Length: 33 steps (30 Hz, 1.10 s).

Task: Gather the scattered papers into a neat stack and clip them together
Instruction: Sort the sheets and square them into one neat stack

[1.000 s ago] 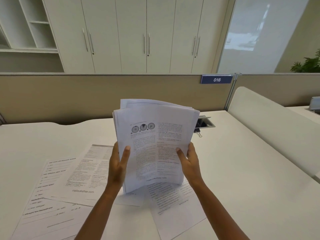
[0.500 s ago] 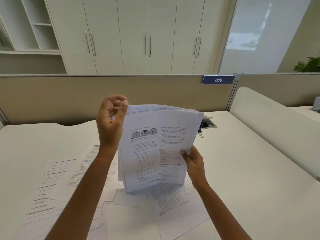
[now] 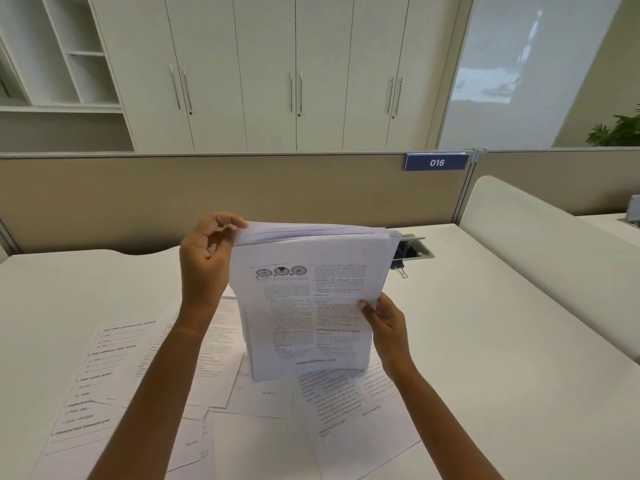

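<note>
The white desk [image 3: 485, 341] spans my view. Loose sheets [image 3: 114, 368] lie spread on it from 4 to 9 o'clock of the stack [image 3: 311, 306]. I hold the stack upright at centre, printed page facing me. My left hand [image 3: 206, 261] pinches its top corner at 11 o'clock between thumb and fingertips. My right hand [image 3: 388, 323] grips its edge at 3 o'clock, thumb on the front page. A binder clip [image 3: 400, 268] lies at 2 o'clock.

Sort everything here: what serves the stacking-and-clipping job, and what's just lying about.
Job: stack, in left hand and right hand; loose sheets on the desk; binder clip.
Lying about: cable port; 016 sign; cabinets; plant.
</note>
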Available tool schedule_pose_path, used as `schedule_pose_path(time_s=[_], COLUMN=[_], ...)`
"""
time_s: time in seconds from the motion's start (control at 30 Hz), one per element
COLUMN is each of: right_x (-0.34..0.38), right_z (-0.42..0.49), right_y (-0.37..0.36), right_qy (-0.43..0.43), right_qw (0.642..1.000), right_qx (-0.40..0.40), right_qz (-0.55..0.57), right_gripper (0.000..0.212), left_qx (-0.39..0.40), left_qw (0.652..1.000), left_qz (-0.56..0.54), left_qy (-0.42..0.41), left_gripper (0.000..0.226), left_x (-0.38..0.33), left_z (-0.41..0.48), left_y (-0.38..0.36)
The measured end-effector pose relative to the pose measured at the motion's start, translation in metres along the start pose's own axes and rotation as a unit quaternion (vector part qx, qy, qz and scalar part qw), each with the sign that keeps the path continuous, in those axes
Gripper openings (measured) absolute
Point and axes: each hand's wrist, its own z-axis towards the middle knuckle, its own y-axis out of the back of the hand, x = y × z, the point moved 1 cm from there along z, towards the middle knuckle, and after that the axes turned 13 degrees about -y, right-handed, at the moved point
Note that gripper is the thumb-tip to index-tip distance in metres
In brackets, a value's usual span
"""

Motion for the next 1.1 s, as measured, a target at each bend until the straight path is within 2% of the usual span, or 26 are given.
schedule_pose_path(time_s=[0.2, 0.27, 0.37, 0.47, 0.53, 0.7, 0.93, 1.1], right_x=[-0.001, -0.002, -0.002, 0.000, 0.001, 0.002, 0.004, 0.009], right_z=[0.002, 0.001, -0.001, -0.002, -0.003, -0.006, -0.007, -0.003], right_y=[0.001, 0.002, 0.004, 0.005, 0.006, 0.006, 0.003, 0.001], right_qy=[-0.021, -0.024, -0.027, -0.024, -0.023, -0.021, -0.016, 0.006], right_qw=[0.999, 0.998, 0.998, 0.998, 0.998, 0.999, 0.999, 1.000], right_qx=[-0.023, -0.019, -0.011, -0.001, 0.011, 0.024, 0.015, 0.008], right_qz=[0.043, 0.054, 0.060, 0.054, 0.049, 0.034, 0.047, 0.016], right_gripper=[0.026, 0.025, 0.025, 0.021, 0.020, 0.019, 0.023, 0.022], left_qx=[0.050, 0.069, 0.050, 0.010, -0.017, -0.098, -0.143, -0.156], left_qw=[0.998, 0.997, 0.998, 0.999, 0.993, 0.969, 0.936, 0.942], left_qz=[-0.013, -0.011, 0.008, -0.027, -0.075, -0.158, -0.211, -0.189], left_qy=[-0.034, -0.036, -0.048, 0.027, 0.084, 0.163, 0.241, 0.227], left_gripper=[0.019, 0.010, 0.004, 0.005, 0.016, 0.026, 0.024, 0.025], left_x=[-0.007, -0.010, -0.012, -0.013, -0.011, -0.006, 0.001, 0.003], left_z=[-0.005, -0.005, -0.002, 0.002, 0.002, -0.002, -0.003, 0.001], left_y=[0.006, 0.006, 0.001, -0.005, -0.006, -0.002, 0.002, 0.010])
